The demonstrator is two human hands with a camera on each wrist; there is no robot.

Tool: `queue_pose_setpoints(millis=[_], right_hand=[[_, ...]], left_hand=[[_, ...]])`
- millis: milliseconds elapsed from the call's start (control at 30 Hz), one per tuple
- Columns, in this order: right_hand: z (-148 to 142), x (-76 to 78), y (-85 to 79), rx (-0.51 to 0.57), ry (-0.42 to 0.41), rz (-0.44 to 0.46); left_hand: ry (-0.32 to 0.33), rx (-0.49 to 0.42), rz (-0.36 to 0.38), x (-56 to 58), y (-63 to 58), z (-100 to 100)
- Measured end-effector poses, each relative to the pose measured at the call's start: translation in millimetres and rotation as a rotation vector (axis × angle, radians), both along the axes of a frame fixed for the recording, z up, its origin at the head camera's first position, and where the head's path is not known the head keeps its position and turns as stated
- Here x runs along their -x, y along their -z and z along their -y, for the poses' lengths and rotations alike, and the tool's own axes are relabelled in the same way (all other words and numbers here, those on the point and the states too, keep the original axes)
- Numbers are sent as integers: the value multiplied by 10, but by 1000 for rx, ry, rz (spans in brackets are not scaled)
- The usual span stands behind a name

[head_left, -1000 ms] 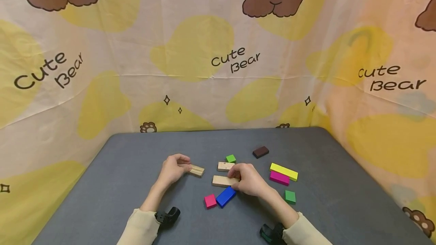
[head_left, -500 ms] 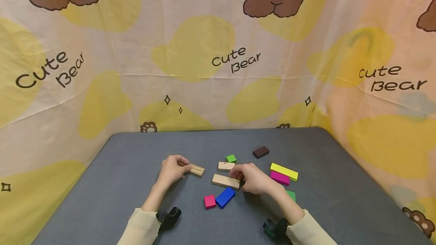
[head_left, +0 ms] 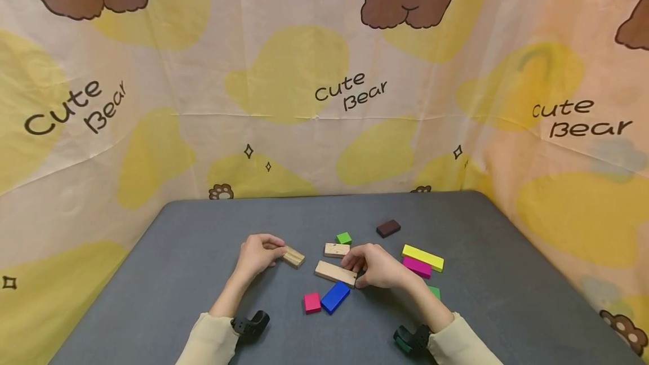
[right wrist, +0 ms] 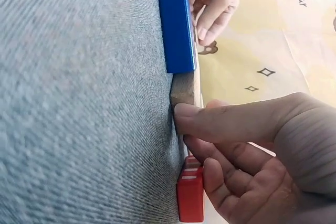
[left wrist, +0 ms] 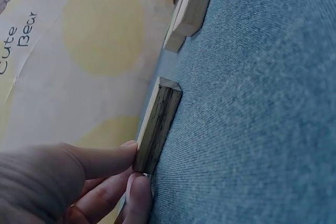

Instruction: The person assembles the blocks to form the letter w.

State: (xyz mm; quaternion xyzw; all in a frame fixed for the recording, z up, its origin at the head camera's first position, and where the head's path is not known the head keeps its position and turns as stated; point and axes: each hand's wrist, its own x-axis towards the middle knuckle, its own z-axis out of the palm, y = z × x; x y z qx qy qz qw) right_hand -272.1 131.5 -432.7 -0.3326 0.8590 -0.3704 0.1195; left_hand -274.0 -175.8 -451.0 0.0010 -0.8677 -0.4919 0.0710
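Note:
My left hand (head_left: 258,253) pinches the left end of a bare wooden block (head_left: 293,257) lying on the table. In the left wrist view, thumb and finger meet at the near end of this wooden block (left wrist: 159,124). My right hand (head_left: 377,266) has its thumb and fingers at the right end of a longer wooden block (head_left: 334,272), which lies slanted. The right wrist view puts the thumb against the end of that longer block (right wrist: 184,90). A blue block (head_left: 336,297) lies just in front of it, beside a red square block (head_left: 312,303).
Behind the longer block sit a short wooden block (head_left: 336,249) and a light green block (head_left: 343,238). To the right are a dark brown block (head_left: 388,228), a yellow block (head_left: 423,257), a magenta block (head_left: 417,267) and a partly hidden green block (head_left: 434,292).
My right hand has shifted slightly right, to the end of the longer block. That block has turned, its right end coming nearer me. The left hand's block has turned slightly.

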Motion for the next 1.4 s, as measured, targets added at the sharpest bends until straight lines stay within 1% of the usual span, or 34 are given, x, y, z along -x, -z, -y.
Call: queue_pose_setpoints(millis=[167, 333, 500, 633, 733, 900, 1000, 1233, 1400], right_hand=[[53, -29, 1, 4, 8, -37], [158, -94, 20, 12, 4, -82], [263, -163, 37, 32, -7, -88], [334, -217, 47, 45, -9, -77], [373, -250, 48, 50, -4, -59], [407, -267, 44, 54, 11, -25], [421, -263, 50, 62, 20, -6], [441, -257, 94, 147, 17, 97], [443, -257, 104, 168, 28, 135]], left_hand=[[-10, 0, -33, 10, 1, -23], [-23, -9, -40, 0, -1, -45], [-38, 1, -51, -8, 8, -60], [-43, 14, -57, -4, 23, -64], [-47, 23, -62, -5, 27, -66], [-24, 38, -79, 1, 39, -71], [-19, 31, -80, 8, 41, -81], [-5, 22, -99, -10, 21, -127], [2, 29, -98, -18, 22, -140]])
